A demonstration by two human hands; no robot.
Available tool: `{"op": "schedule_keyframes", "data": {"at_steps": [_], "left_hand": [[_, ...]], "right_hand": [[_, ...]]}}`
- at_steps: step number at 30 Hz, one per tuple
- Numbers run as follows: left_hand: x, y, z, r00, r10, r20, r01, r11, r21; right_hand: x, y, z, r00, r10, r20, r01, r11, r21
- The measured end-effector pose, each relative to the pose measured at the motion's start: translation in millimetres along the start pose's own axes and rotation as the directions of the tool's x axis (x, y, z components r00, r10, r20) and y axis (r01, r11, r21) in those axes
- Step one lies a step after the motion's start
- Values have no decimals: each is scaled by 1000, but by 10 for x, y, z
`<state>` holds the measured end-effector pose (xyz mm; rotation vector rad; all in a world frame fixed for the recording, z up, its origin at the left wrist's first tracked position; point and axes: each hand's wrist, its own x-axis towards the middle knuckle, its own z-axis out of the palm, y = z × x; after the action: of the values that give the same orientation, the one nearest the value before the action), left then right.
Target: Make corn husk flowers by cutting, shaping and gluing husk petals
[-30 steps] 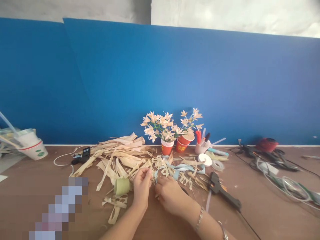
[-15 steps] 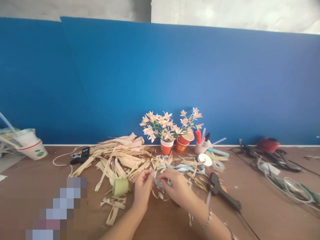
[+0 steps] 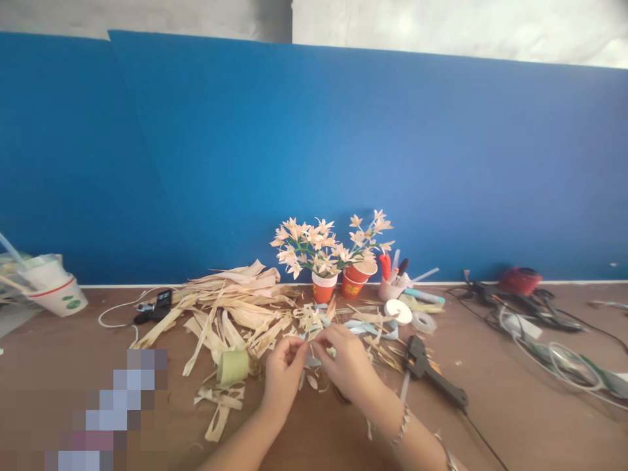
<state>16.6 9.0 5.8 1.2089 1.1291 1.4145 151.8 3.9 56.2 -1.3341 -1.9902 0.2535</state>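
My left hand [image 3: 285, 371] is pinched, thumb against forefinger, above the middle of the table. Right beside it, my right hand [image 3: 344, 361] is also pinched, its fingertips almost meeting those of the left. Whatever thin piece is between the fingers is too small to make out. Pale blue ribbon [image 3: 375, 329] and scraps of dried husk lie behind and below the hands. To the left stands a light green roll [image 3: 233, 367]. Beyond the hands, cream flowers [image 3: 309, 245] on green stems rise from a red paper cup [image 3: 324, 289], with another red cup [image 3: 354, 285] next to it.
A black glue gun [image 3: 434, 373] lies right of my right forearm. Dried husks [image 3: 240, 304] spread across the left middle. Tape rolls [image 3: 398, 312] and a small cup of tools [image 3: 391, 288] sit behind. Cables [image 3: 569, 366] tangle at right; a white cup [image 3: 61, 296] leans at far left.
My right hand's fingertips have lifted slightly and come closer to the left hand's fingertips. The whole view has shifted a little, so things appear slightly further left.
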Motion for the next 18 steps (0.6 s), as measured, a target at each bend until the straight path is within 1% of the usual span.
{"op": "schedule_keyframes", "data": {"at_steps": [3, 9, 18], "left_hand": [[-11, 13, 9, 1000, -10, 16, 10, 1000, 0], [-22, 39, 9, 1000, -12, 11, 12, 1000, 29], [-18, 8, 7, 1000, 13, 17, -13, 999, 35]], "right_hand": [[0, -5, 5, 1000, 3, 0, -3, 1000, 4], [-6, 16, 27, 1000, -9, -28, 9, 1000, -17], [5, -9, 4, 998, 56, -8, -56, 998, -4]]}}
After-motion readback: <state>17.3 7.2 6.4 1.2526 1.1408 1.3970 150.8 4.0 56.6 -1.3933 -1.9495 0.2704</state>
